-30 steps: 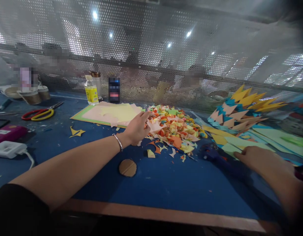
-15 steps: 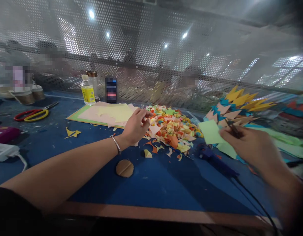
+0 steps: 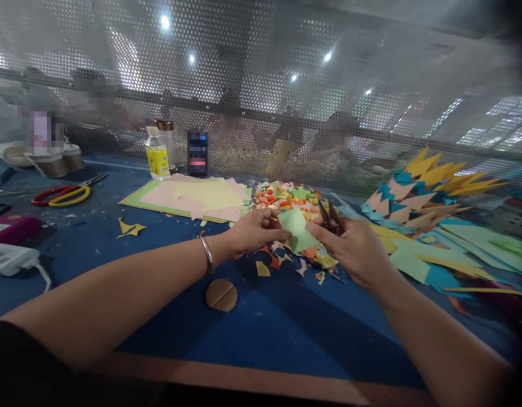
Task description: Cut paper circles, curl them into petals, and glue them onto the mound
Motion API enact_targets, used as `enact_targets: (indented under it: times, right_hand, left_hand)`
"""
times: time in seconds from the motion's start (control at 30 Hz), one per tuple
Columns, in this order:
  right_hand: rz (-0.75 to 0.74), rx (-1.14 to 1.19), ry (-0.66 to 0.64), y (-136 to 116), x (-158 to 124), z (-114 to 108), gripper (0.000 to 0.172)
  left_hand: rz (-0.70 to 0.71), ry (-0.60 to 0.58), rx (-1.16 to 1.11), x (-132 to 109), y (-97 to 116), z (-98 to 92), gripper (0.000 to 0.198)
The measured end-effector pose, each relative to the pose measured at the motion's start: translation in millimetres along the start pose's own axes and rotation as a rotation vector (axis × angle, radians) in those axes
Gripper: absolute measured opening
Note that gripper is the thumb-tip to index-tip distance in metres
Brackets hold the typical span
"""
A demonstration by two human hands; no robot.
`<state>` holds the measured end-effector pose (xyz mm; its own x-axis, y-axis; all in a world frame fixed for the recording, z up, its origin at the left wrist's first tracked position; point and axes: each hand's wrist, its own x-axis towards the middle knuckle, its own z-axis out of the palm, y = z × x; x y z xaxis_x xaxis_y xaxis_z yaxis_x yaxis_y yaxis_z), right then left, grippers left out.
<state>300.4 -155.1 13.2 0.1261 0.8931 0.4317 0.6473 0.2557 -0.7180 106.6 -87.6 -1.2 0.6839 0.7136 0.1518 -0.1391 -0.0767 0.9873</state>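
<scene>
A small light green paper square is between my hands above the table. My left hand pinches its left edge, the thumb tip lying over the paper. At the opposite edge, the thumb and fingers of my right hand grip the square. My right hand also keeps a dark tool with two pointed tips, pointing up; its lower part is hidden in the fingers. Just behind the hands lies a heap of colourful paper scraps. A round cardboard disc is on the table nearer to me.
Stacked coloured paper sheets lie left of the heap. Red-and-yellow-handled scissors, a bottle and a phone are farther back. A spiky paper construction stands right, beside loose paper strips. A perforated screen borders the back.
My right hand has moved left with the green paper square and the dark tool. My left hand has come slightly right and grips the paper. The blue glue gun is no longer visible.
</scene>
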Motion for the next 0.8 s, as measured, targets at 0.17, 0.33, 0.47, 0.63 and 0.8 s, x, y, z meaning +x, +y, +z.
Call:
enact_targets:
  times: [0.17, 0.33, 0.47, 0.63, 0.8]
  right_hand:
    - [0.071, 0.009, -0.027, -2.5, -1.9, 6.6, 0.035]
    - [0.076, 0.018, -0.024, -4.4, -6.0, 8.9, 0.036]
    - [0.082, 0.019, -0.044, 0.5, -9.7, 10.8, 0.034]
    - [0.099, 0.013, -0.009, 0.4, -12.7, 11.0, 0.033]
    - [0.135, 0.117, -0.047, -1.0, -14.6, 11.2, 0.035]
  left_hand:
    - [-0.056, 0.076, -0.17, 2.5, -2.8, 1.2, 0.036]
    - [-0.155, 0.021, -0.189, 1.3, -2.3, 3.2, 0.024]
    - [-0.207, -0.005, -0.156, -1.3, 0.0, 6.1, 0.022]
    - [-0.15, 0.017, -0.095, -2.9, 3.6, 8.1, 0.013]
    - [-0.081, 0.07, 0.007, -1.3, 0.9, 4.4, 0.015]
